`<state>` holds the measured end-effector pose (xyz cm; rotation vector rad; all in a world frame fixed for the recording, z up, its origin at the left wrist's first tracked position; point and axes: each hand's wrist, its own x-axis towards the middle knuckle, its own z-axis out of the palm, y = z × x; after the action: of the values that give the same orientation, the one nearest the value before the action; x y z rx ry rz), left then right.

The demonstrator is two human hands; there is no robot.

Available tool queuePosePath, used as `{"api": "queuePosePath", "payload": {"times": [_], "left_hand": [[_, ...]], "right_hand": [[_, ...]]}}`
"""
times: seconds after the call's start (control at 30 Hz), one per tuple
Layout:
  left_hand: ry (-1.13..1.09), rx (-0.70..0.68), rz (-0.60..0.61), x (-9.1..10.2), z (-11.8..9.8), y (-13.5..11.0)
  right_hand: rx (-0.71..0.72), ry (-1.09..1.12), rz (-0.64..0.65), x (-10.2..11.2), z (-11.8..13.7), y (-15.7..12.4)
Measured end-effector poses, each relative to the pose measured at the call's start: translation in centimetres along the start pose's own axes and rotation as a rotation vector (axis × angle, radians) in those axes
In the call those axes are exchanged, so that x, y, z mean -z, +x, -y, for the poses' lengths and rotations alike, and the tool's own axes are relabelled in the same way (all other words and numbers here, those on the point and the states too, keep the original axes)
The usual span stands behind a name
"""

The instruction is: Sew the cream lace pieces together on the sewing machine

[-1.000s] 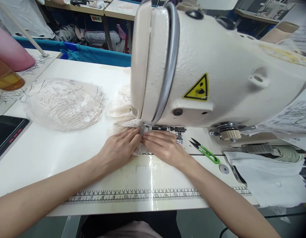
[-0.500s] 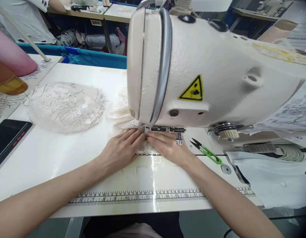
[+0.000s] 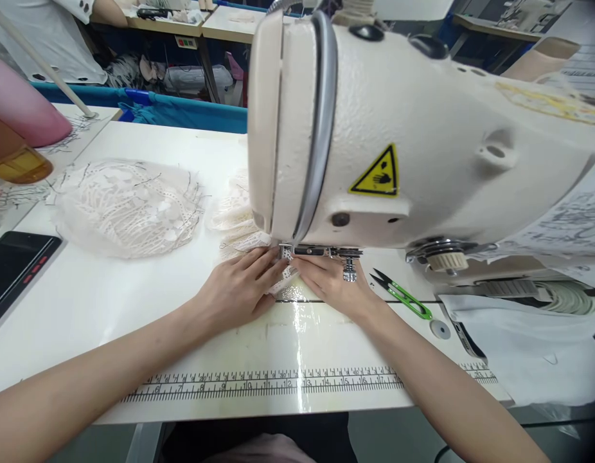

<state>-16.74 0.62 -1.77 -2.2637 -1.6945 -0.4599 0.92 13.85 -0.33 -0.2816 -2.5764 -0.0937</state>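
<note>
White lace fabric (image 3: 288, 278) lies under the presser foot (image 3: 286, 249) of a cream sewing machine (image 3: 297, 154). My left hand (image 3: 240, 280) rests on the lace just left of the foot, palm down, fingers stretched out and a little apart. From the other side, my right hand (image 3: 333, 283) reaches in flat, its fingers extended and fingertips touching the lace edge. Its thumb is hidden. More gathered lace (image 3: 237, 222) spreads behind my left fingers, partly covered by the machine head.
A heap of lace pieces (image 3: 133, 209) with loose threads lies left, near a dark phone (image 3: 18, 270) and thread cones (image 3: 27, 103). Green thread snips (image 3: 403, 294) and a bobbin (image 3: 439, 329) lie right. A ruler strip (image 3: 268, 384) runs along the front edge. A person's arm (image 3: 109, 11) shows behind.
My hands have moved slightly apart at the foot, and my left fingers have spread. More of the lace strip now shows between them.
</note>
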Motion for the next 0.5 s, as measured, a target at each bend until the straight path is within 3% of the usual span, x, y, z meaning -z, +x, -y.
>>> {"api": "queuePosePath", "payload": {"times": [0.2,0.33,0.5], "left_hand": [[0.001,0.033,0.010,-0.14,0.11,0.10],[0.025,-0.086,-0.011,-0.13,0.23,-0.09],[0.093,-0.137,-0.020,0.28,0.34,-0.41]], "right_hand": [[-0.059,0.024,-0.018,-0.60,0.11,-0.20],[0.036,-0.116,-0.067,-0.46,0.17,-0.05],[0.118,-0.120,0.035,-0.35,-0.09,-0.05]]}}
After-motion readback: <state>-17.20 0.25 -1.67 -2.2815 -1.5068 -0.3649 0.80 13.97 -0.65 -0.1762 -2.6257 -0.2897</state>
